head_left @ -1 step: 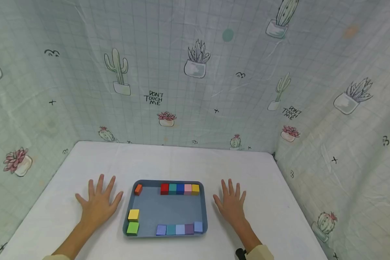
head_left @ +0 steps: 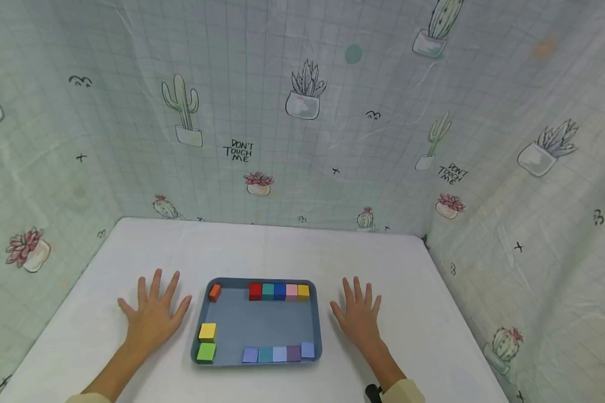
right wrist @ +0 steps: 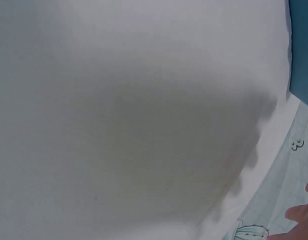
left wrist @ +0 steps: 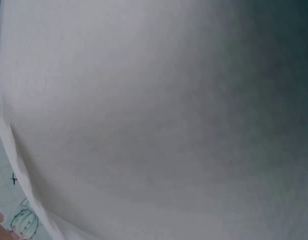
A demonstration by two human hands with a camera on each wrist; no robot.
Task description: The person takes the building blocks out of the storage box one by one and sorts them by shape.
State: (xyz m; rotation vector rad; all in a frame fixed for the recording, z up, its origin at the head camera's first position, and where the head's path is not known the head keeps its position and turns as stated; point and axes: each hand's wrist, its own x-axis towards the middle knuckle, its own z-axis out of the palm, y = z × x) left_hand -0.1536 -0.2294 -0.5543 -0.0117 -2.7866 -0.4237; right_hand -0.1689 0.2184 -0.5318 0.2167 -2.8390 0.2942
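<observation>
On the white table [head_left: 282, 252], a blue-grey tray [head_left: 262, 324] sits between the person's two hands. Left of the tray, the left hand [head_left: 153, 316] lies palm down on the table, fingers spread and straight, holding nothing and just clear of the tray's rim. Right of the tray, the right hand [head_left: 359, 316] lies the same way, fingers spread flat, holding nothing. Inside the tray, along its far edge, stand a red block [head_left: 255, 291], teal block [head_left: 268, 291], blue block [head_left: 279, 291], pink block [head_left: 292, 291] and yellow-orange block [head_left: 303, 291], touching in a row. An orange block [head_left: 214, 292] sits tilted in the tray's far left corner. A yellow block [head_left: 207, 332] and green block [head_left: 206, 352] occupy the near left corner. Along the tray's near edge runs a row of pale blocks [head_left: 278, 354]. Both wrist views show only table surface and a strip of patterned curtain [head_left: 302, 112].
</observation>
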